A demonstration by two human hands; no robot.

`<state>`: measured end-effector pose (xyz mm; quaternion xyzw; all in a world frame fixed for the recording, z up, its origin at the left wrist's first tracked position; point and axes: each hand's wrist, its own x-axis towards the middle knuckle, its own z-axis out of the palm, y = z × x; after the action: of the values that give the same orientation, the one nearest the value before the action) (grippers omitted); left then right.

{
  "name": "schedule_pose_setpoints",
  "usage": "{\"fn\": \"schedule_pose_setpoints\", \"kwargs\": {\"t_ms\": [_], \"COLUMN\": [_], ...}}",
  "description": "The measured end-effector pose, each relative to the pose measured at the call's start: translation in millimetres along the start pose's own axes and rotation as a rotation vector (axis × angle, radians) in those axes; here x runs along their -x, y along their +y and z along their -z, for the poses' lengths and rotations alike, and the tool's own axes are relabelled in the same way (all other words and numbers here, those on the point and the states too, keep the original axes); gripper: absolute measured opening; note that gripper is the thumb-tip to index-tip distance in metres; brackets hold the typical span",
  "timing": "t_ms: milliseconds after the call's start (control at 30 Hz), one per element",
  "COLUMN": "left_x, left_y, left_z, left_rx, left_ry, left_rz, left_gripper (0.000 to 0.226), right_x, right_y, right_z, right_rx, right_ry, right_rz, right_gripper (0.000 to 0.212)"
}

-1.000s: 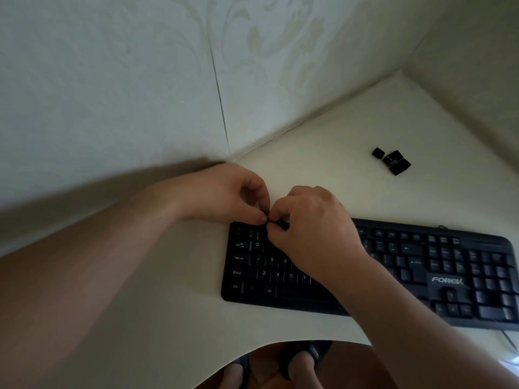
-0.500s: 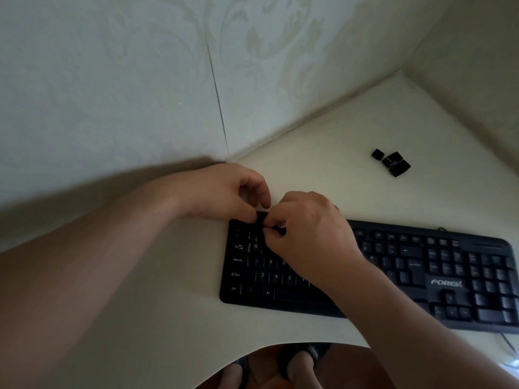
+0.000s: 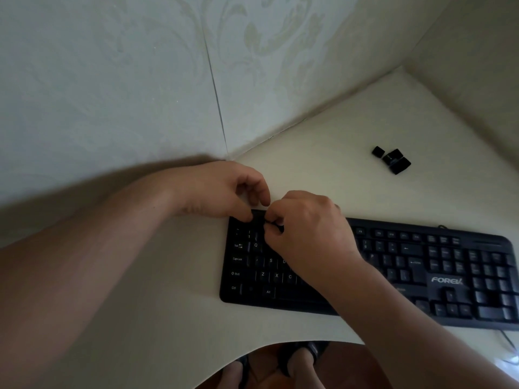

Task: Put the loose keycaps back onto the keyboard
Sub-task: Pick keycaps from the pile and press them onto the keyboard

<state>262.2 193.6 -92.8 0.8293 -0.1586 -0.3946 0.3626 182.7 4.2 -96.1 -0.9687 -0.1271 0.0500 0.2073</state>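
- the left hand (image 3: 224,192) and right hand (image 3: 309,228) meet at the top left corner of the black keyboard (image 3: 421,270); fingers of both are curled together, and whether they pinch a keycap cannot be told.
- three loose keycaps (image 3: 391,160) lie well beyond the grip, to its right, on the pale worktop (image 3: 323,153).
- the worktop sits in a corner of patterned wallpaper (image 3: 252,66); its near edge curves inward.

A pale cream bench (image 3: 174,318) sits in a corner between walls covered in light floral-patterned wallpaper (image 3: 252,51). Its near edge curves inward, showing two feet in dark sandals (image 3: 303,357) on a reddish floor (image 3: 342,366).
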Motion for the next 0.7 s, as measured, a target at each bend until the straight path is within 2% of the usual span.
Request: {"fn": "schedule_pose_setpoints", "kwargs": {"t_ms": [200,333,500,633,700], "left_x": [1.1,-1.9,-8.8,-10.9,-15.3], "left_y": [5.2,8.2,17.3,29.0,35.8], "left_z": [-1.8,-8.6,-12.1,0.0,2.5], "left_rx": [-0.007,-0.062,-0.091,-0.086,-0.131], "left_ry": [0.013,0.085,0.098,0.002,0.031], "left_rz": [0.019,0.038,0.112,0.196,0.218], "left_gripper": [0.024,0.026,0.028,0.024,0.02], "right_x": [-10.2,-11.9,-1.6,-3.2,-8.0], "right_y": [-5.9,-6.6,4.7,31.7,64.7], "right_z": [12.3,13.9,10.6,33.4,47.0], "right_rx": [0.105,0.142,0.02,-0.303,-0.255], "right_ry": [-0.162,-0.187,-0.083,0.0,0.136], "right_rz": [0.011,0.015,0.062,-0.19,-0.263], "right_gripper": [0.02,0.024,0.017,0.007,0.007]}}
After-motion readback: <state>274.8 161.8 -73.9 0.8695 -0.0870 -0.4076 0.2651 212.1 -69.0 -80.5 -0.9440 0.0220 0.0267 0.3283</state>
